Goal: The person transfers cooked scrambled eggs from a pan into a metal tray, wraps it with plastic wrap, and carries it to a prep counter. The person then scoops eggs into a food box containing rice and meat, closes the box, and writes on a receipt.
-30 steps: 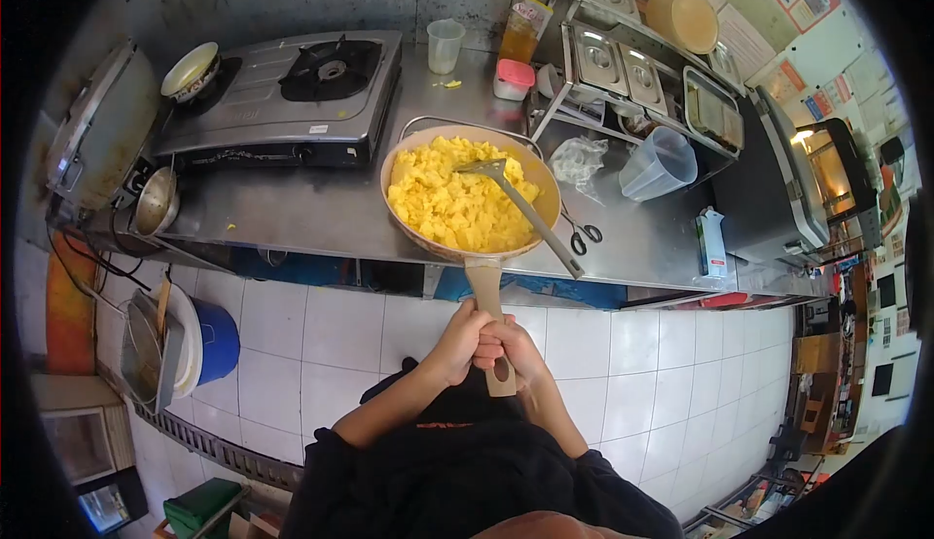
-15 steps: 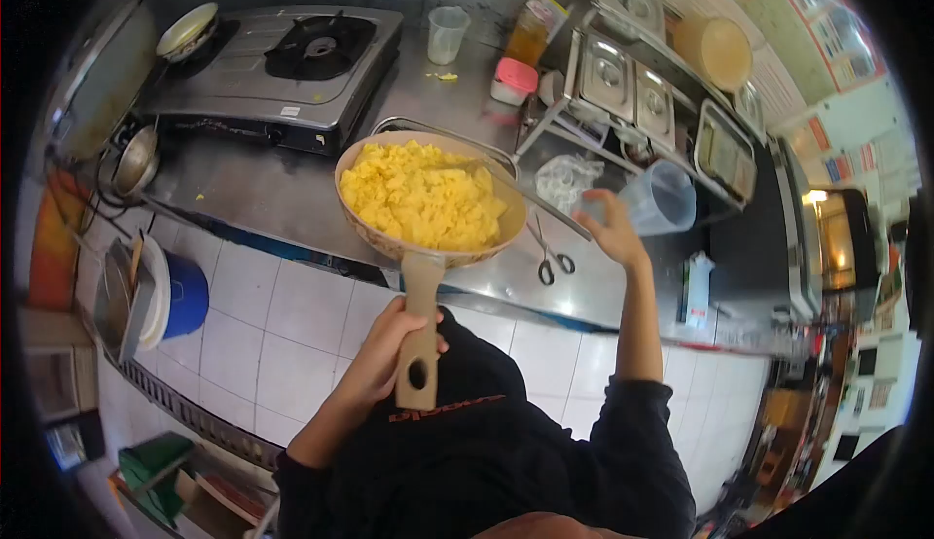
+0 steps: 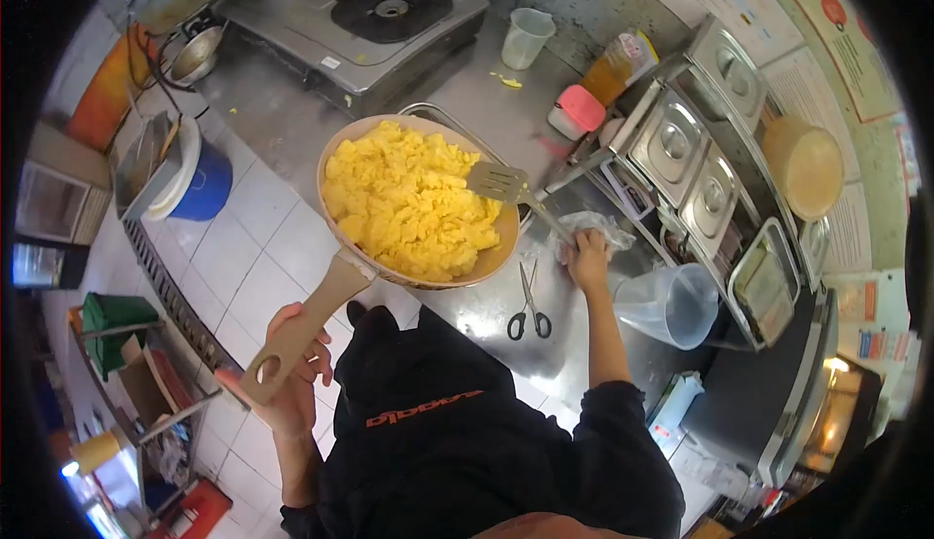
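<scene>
Pan [image 3: 506, 235] of scrambled egg [image 3: 409, 198], one, well filled, at the front edge of the steel counter [image 3: 272, 140]; whether it rests there we cannot tell.

Handle [image 3: 306, 330] across our left hand [image 3: 292, 411], fingers loosely spread, not wrapped; right hand [image 3: 589, 259], closed, appears to grip the end of the slotted spatula [image 3: 500, 183], its blade over the egg near the rim; we judge a fuller left wrap would steady the pan, and a low blade keep crumbs inside; also listed: clear plastic bag [image 3: 615, 237] beneath or against the right hand, crowding it; scissors [image 3: 530, 320] near the pan; clear jug [image 3: 671, 305] beside the right forearm; rack [image 3: 671, 140] of lidded steel containers, limiting reach rightward; pink-lidded tub [image 3: 578, 111] and stove [image 3: 321, 14] beyond.
</scene>
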Motion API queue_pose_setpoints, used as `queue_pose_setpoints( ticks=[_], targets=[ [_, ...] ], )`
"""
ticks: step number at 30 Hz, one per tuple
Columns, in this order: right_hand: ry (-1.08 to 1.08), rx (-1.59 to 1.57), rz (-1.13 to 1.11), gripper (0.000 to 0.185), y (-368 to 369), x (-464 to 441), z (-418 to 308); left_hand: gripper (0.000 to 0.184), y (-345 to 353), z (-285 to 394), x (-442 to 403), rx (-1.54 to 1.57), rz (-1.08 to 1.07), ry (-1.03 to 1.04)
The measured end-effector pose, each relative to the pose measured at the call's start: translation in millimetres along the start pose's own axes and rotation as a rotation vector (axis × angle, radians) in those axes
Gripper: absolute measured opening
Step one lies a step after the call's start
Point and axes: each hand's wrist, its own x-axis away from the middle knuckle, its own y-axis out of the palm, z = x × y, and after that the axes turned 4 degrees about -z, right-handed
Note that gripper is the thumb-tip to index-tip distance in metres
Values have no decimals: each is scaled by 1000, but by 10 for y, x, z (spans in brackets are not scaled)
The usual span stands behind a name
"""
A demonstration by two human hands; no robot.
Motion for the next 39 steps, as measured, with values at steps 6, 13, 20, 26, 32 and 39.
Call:
queue_pose_setpoints(
  ticks=[6,13,20,26,32,39],
  targets=[
    [-167,-23,75,28,-818,-201,-400,44,-84,-405,-160,-890,567,680],
    [-104,-6,-141,25,-2364,-492,-1012,19,353,-25,-706,168,69,935],
    [-421,168,-389,19,-3083,-1133,-1495,18,848,345,-1104,152,205,936],
    [-695,297,-546,20,-2307,-1664,-1665,18,1038,509,-1156,36,110,864],
    [-867,432,-452,21,-2195,-1886,-1867,19,1072,639,-1264,2,66,802],
    [-1052,515,-379,18,-2615,-2004,-1833,21,1102,790,-1395,-114,19,732]
  ],
)
